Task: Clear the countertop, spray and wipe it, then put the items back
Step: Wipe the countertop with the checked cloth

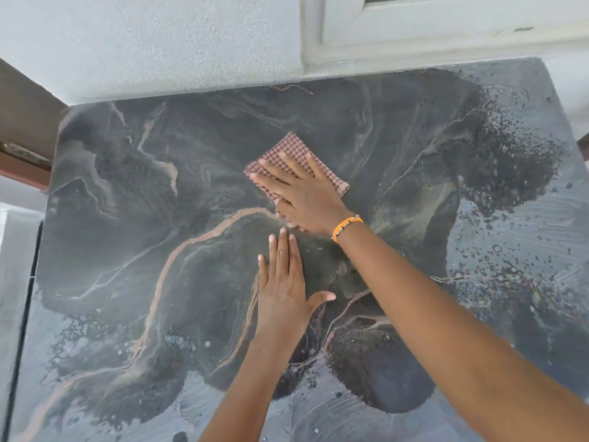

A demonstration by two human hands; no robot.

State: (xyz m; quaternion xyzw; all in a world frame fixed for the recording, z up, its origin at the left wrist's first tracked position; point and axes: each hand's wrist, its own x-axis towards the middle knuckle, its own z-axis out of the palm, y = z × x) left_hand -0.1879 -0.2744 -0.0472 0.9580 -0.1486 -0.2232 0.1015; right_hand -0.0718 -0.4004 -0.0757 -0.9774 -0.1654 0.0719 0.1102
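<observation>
My right hand (301,193) lies flat on the folded cloth (294,156), with the fingers stretched out and a little apart, pressing it onto the countertop (159,173). The hand does not grip the cloth; the palm and fingers only cover its near part. The cloth is pink-brown with a small check pattern. It sits near the middle of the countertop, somewhat closer to the far edge, where the white wall (159,43) begins. On my right wrist there is an orange bracelet (345,225).

My left hand (283,282) is also open and flat. It rests on the bare stone just in front of the right hand, nearer to me, with the fingers together and the thumb spread to the side. It holds nothing, and it does not touch the cloth.

The countertop is dark stone with light brown veins. Its middle part looks darker and matte. Along the right edge and the near edge the surface is shiny and pale, with many small drops (516,135) and streaks on it. Above the far right corner I see a white window frame (414,39).
</observation>
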